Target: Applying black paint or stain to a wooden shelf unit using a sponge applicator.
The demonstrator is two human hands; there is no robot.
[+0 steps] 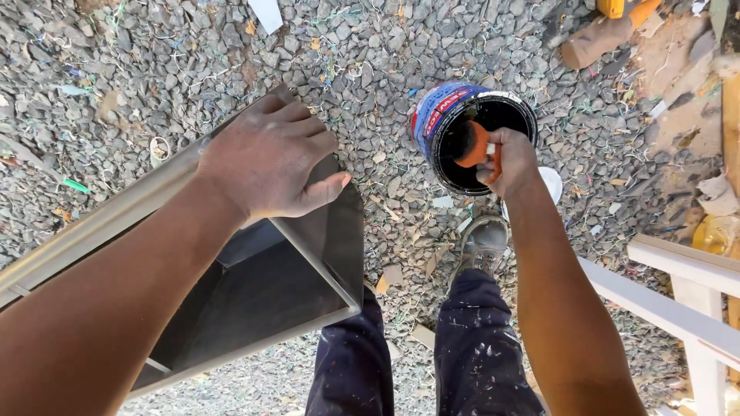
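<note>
Head view: right hand (509, 160) hides most of the brush (472, 144) handle.

Left hand (266, 158) on metal frame (308, 254); right hand (509, 158) dips brush (472, 144) in paint can (435, 115).

A grey metal frame (308, 254), an open box shape, stands tilted on the gravel. An orange-handled brush (472, 144) with dark bristles dips into an open paint can (432, 115), blue-walled, black inside, upright nearby
</note>
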